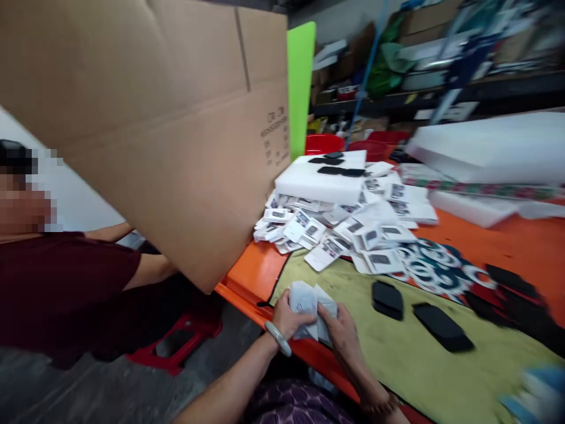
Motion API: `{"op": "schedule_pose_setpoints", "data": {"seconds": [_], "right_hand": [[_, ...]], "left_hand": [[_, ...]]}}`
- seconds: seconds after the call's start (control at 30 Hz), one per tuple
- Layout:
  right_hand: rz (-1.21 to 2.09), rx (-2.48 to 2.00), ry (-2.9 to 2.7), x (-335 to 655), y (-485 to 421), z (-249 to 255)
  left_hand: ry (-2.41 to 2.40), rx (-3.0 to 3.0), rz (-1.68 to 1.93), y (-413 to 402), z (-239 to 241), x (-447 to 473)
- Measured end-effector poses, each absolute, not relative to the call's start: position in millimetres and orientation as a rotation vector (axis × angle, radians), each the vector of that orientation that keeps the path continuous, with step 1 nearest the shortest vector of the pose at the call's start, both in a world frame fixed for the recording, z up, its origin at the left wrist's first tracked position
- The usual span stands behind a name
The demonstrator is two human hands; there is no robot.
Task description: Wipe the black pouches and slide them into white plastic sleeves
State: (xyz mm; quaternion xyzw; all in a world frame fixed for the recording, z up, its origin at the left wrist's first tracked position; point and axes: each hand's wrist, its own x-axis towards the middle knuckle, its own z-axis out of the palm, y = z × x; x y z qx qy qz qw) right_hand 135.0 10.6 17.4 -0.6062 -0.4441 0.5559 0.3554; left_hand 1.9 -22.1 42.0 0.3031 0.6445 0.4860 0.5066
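Both my hands hold a small stack of white paper packets (pixel 309 303) over the near edge of the table. My left hand (pixel 289 321), with a pale bangle on its wrist, grips the stack from the left with closed fingers. My right hand (pixel 342 333) pinches it from the right. A heap of similar white printed packets (pixel 344 227) lies further back on the table. Two flat black pads (pixel 415 312) rest on the yellow cloth (pixel 397 359) to the right of my hands.
A large cardboard box (pixel 176 129) is held tilted at the left by a person in a dark red shirt (pixel 57 282). White foam blocks (pixel 322 176) (pixel 489 147) sit behind the heap. Further off are a red stool (pixel 176 341), red basins (pixel 324 143), a green board (pixel 301 82) and cluttered shelves.
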Motion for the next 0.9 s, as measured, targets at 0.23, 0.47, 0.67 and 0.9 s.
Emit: {"op": "schedule_pose_setpoints", "data": {"seconds": [0.23,0.47,0.67,0.9], "right_hand": [[1.946,-0.977,-1.506,52,-33,48],[2.322,-0.638,-1.65,-4,-67,71],[2.193,-0.828,-1.79,8,-61,48],[2.062,-1.048,-1.77,58,-58,21]], "left_hand": [[1.469,0.263,1.545,-110,64,-66],[1.456,-0.036,1.729,-195,83,-136],[1.821,0.092,2.018,-206,134,-219],[1.992,0.281,2.238,-104,216,-275]]}}
